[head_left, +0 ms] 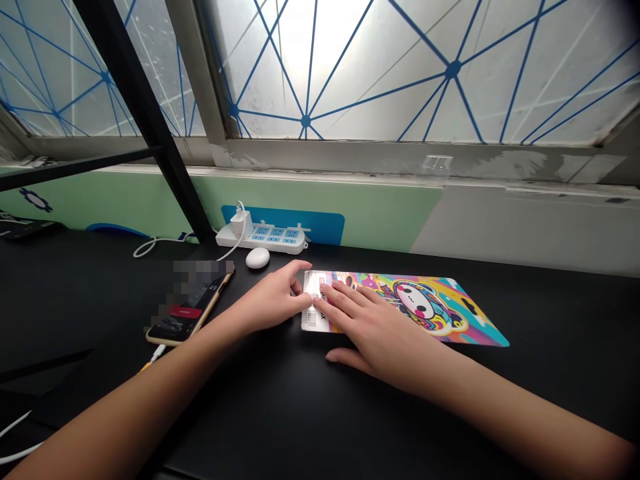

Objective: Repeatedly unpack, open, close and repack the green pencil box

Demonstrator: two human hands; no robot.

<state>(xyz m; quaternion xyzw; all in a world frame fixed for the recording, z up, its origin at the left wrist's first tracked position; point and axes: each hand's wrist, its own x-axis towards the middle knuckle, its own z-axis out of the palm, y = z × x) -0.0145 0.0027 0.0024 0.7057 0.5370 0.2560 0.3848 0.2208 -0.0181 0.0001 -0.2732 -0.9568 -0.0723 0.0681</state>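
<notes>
A flat, colourful package (425, 305) printed with a cartoon figure lies on the black table, a white label with a barcode at its left end. My right hand (365, 320) rests flat across its left half, fingers stretched out and thumb on the table side. At the package's left edge is my left hand (277, 297), with thumb and index finger apart. Its thumb tip meets the edge near the label, and the index finger reaches toward the upper left corner. The other fingers of that hand are curled and partly hidden.
Left of my hands lies a charging phone (193, 310), partly blurred out. Behind it are a small white rounded object (257, 258) and a power strip (265, 237) with a plugged-in charger (241, 223). A black frame post (145, 113) slants down at the left.
</notes>
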